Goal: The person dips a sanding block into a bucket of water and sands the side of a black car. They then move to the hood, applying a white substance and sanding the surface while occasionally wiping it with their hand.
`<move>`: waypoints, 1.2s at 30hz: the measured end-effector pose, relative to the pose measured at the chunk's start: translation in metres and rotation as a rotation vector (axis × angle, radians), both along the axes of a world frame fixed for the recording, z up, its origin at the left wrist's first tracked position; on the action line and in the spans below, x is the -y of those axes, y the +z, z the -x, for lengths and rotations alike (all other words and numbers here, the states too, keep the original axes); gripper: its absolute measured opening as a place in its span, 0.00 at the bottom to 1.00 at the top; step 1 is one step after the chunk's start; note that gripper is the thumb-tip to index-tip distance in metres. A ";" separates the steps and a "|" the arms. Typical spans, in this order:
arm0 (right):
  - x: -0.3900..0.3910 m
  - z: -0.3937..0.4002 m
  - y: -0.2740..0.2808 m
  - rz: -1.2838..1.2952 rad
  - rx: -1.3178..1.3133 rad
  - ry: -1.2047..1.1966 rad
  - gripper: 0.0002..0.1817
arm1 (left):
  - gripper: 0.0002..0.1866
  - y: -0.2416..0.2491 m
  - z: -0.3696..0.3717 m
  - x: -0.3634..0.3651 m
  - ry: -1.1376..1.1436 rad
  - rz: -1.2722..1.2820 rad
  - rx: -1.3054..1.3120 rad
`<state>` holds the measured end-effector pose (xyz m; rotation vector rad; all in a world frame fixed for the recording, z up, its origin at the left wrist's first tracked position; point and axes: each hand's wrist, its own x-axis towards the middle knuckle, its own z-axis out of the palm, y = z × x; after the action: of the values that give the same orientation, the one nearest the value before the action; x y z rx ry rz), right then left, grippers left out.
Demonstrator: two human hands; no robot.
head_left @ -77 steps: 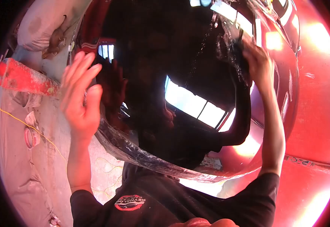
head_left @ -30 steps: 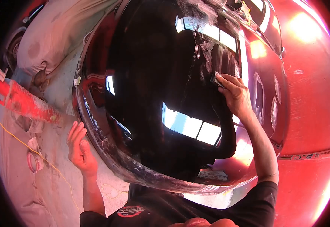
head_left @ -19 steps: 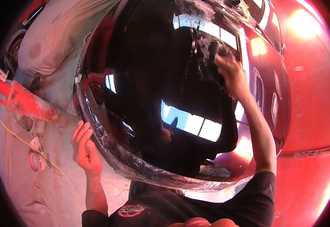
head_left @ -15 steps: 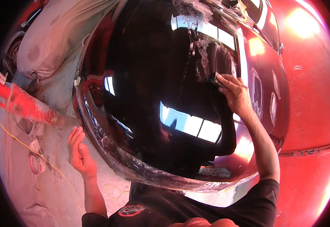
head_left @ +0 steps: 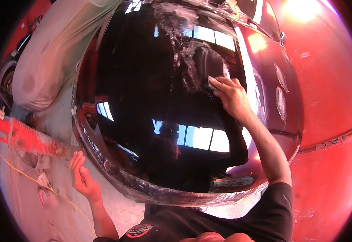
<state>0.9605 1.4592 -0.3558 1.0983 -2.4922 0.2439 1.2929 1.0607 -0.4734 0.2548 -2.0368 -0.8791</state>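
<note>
A glossy dark car hood (head_left: 135, 80) spreads out in front of me, mirroring windows and my own arm. My right hand (head_left: 235, 99) pinches a small grey pad (head_left: 211, 82) and presses it to the hood's surface right of the middle. What the pad is made of is too small to make out. Just beyond it lies a dark rubbed patch (head_left: 209, 62) ringed by pale, streaky smears (head_left: 188, 66). My left hand (head_left: 85, 181) is held in the air off the hood's near left edge, fingers extended, with nothing in it.
A large red surface (head_left: 329, 80) rises along the right. At the left, a red metal arm (head_left: 37, 139) points toward the car, below a draped cover (head_left: 43, 76) near a wheel (head_left: 7, 80). A yellow cord (head_left: 24, 174) trails over the floor.
The view has shifted, so the hood and its smears appear farther left. My right hand has stayed on the hood with the pad, slightly right relative to the rubbed patch. My left hand remains raised.
</note>
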 end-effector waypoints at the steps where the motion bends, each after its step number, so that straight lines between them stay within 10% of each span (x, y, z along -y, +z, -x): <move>1: 0.000 0.015 0.002 -0.026 -0.025 0.012 0.25 | 0.16 0.003 0.002 0.000 -0.010 0.009 0.009; 6: 0.026 0.105 0.002 0.194 0.012 -0.215 0.20 | 0.16 0.015 0.011 -0.017 -0.052 0.119 0.018; 12: 0.000 -0.015 -0.004 0.058 0.017 0.010 0.24 | 0.16 0.019 0.003 -0.009 -0.026 0.116 -0.006; 20: 0.037 0.107 0.007 0.111 -0.050 -0.151 0.18 | 0.15 0.024 0.011 -0.032 -0.018 0.126 0.022; 26: 0.035 -0.009 -0.003 0.040 -0.024 0.035 0.22 | 0.16 0.003 -0.005 -0.021 -0.015 0.042 0.012; 36: 0.063 0.076 0.009 0.119 0.045 -0.181 0.21 | 0.16 0.030 0.033 -0.063 -0.199 0.223 -0.014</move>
<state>0.8841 1.3958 -0.3466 0.8237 -2.5604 0.3615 1.2600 1.1241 -0.4439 -0.0785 -2.1520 -0.7608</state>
